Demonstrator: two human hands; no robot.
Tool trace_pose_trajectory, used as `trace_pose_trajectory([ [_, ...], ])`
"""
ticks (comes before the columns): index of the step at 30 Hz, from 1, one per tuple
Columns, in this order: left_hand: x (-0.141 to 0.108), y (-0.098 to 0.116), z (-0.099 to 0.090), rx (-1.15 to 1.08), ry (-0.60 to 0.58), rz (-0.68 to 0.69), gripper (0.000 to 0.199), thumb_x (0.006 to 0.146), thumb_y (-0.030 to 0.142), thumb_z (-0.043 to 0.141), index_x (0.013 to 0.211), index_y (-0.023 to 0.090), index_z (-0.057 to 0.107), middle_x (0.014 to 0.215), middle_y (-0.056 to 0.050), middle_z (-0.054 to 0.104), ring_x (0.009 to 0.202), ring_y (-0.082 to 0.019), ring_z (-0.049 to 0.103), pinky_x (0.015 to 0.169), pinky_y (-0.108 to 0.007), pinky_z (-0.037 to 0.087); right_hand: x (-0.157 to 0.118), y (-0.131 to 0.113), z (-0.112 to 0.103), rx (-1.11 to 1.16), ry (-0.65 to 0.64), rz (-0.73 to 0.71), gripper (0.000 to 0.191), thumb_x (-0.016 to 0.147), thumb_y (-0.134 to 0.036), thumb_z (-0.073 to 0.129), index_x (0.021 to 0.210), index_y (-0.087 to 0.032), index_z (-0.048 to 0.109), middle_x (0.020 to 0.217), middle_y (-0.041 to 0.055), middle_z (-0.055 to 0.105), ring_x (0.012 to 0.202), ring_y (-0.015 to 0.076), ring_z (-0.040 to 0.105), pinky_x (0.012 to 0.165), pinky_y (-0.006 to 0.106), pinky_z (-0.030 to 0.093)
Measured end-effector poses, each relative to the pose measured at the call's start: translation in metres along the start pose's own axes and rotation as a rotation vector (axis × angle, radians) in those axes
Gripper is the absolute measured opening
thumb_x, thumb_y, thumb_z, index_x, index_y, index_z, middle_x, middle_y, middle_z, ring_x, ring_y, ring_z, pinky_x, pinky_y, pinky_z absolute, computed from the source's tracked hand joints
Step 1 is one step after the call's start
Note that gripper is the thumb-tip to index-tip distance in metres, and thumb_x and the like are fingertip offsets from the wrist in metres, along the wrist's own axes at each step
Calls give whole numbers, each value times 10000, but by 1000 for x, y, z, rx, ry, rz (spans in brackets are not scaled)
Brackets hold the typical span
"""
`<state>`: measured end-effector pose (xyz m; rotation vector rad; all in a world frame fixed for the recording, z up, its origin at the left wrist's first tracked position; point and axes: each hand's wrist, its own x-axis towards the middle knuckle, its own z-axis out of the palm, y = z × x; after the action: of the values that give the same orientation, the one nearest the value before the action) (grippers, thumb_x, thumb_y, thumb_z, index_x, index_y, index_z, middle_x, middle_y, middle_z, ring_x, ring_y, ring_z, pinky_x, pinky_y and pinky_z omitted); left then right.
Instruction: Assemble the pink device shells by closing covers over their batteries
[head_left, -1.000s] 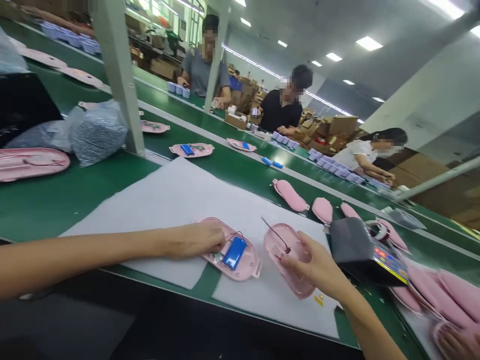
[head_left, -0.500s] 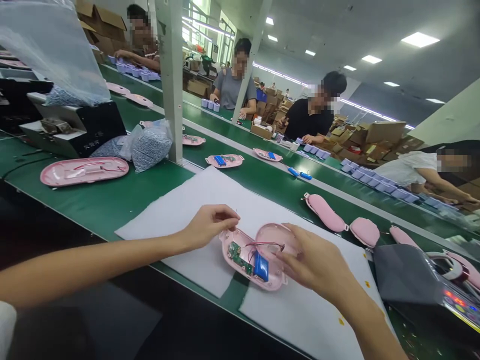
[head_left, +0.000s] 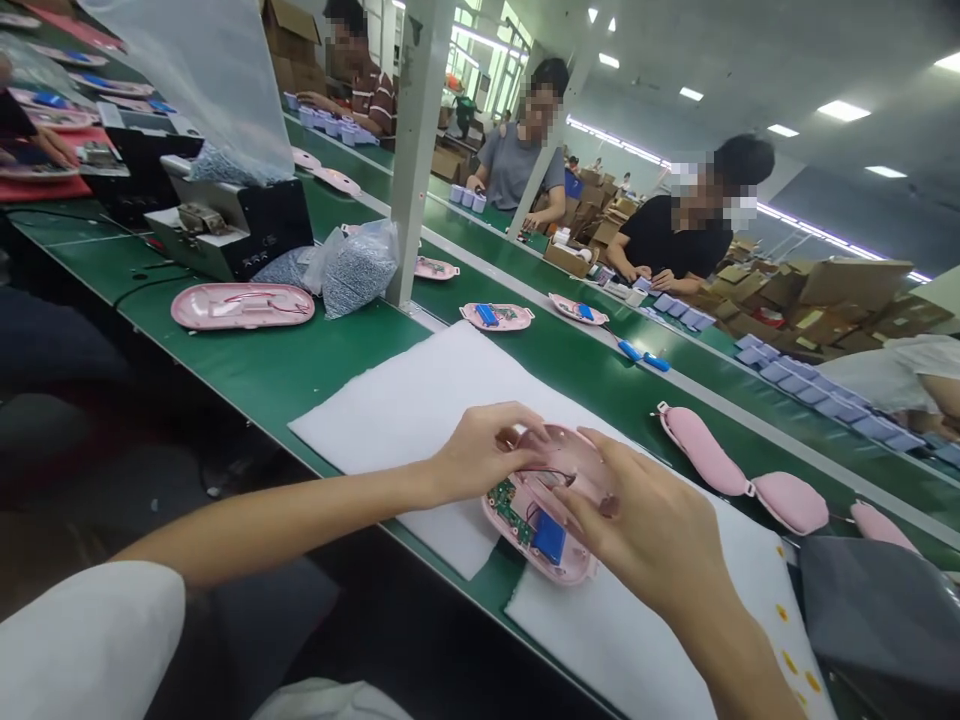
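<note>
A pink plastic cover (head_left: 581,455), its hollow inside facing me, is tilted above a matching open pink casing (head_left: 574,570). My right hand (head_left: 652,510) grips the cover's right side, thumb inside and fingers behind. At its left edge, the thumb and fingers of my left hand (head_left: 487,450) close on the cover; the exact fingertip contact is partly hidden. Inside the lower casing sit a green circuit board (head_left: 510,510) and a blue battery pack (head_left: 549,538). Thin red and black wires (head_left: 551,472) run across to the cover.
White foam sheet (head_left: 420,385) lies under the work on the green bench. Closed pink cases (head_left: 705,450) and a grey device (head_left: 877,600) stand right. Left are a pink shell (head_left: 244,305), a bag of small parts (head_left: 364,265) and a black machine (head_left: 240,225). Co-workers sit across.
My left hand has moved right from the lower casing's end to the cover's edge. My right hand still holds the cover. The camera view has turned left.
</note>
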<state>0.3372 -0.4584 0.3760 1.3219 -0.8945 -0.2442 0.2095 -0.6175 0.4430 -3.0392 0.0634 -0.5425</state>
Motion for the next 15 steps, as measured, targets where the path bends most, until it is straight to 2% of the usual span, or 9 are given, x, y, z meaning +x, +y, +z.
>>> trace_pose_trajectory([
  [2, 1, 2, -2, -143, -5, -200, 408, 745, 239, 774, 1067, 191, 528, 946, -48, 661, 661, -144, 670, 557, -235, 542, 7, 4, 1, 66, -68, 11, 479, 829, -493, 612, 1242, -250, 607, 1041, 55, 708, 762, 217, 646, 613, 303, 424],
  [4, 1, 3, -3, -199, -32, -325, 465, 727, 243, 780, 1082, 196, 483, 945, -54, 667, 619, -148, 673, 510, -219, 523, 17, 4, 4, 178, -165, 35, 426, 854, -514, 573, 1185, -254, 641, 1047, 50, 707, 825, 220, 647, 666, 304, 438],
  [6, 0, 2, -3, -186, -31, -354, 435, 712, 236, 786, 1038, 184, 503, 952, -69, 673, 657, -167, 689, 522, -218, 525, 27, 1, 9, 274, -206, 120, 368, 862, -514, 547, 1080, -249, 679, 967, 37, 712, 820, 211, 635, 666, 295, 430],
  [8, -1, 0, -3, -169, -17, -352, 440, 701, 244, 799, 1031, 179, 515, 955, -76, 676, 658, -166, 688, 515, -208, 513, 33, -4, 17, 318, -225, 247, 279, 830, -476, 562, 870, -232, 690, 780, 12, 684, 702, 180, 588, 600, 279, 393],
  [11, -3, -4, -1, -182, 7, -389, 465, 682, 226, 803, 1050, 177, 523, 963, -81, 675, 643, -166, 679, 498, -213, 507, 35, -7, 27, 370, -269, 372, 246, 777, -397, 557, 614, -215, 577, 548, -25, 532, 558, 138, 453, 519, 268, 320],
  [13, -4, -6, -1, -182, 0, -418, 448, 686, 216, 785, 1059, 172, 540, 962, -78, 674, 674, -178, 681, 530, -238, 524, 34, -6, 33, 415, -281, 389, 237, 759, -365, 538, 578, -212, 535, 519, -34, 478, 550, 131, 416, 510, 266, 303],
  [15, -3, -9, -2, -95, -43, -404, 303, 737, 243, 727, 987, 151, 582, 889, -61, 667, 701, -175, 662, 564, -241, 510, 36, -4, 37, 427, -267, 363, 195, 742, -337, 527, 593, -211, 533, 544, -35, 490, 569, 131, 423, 525, 267, 304],
])
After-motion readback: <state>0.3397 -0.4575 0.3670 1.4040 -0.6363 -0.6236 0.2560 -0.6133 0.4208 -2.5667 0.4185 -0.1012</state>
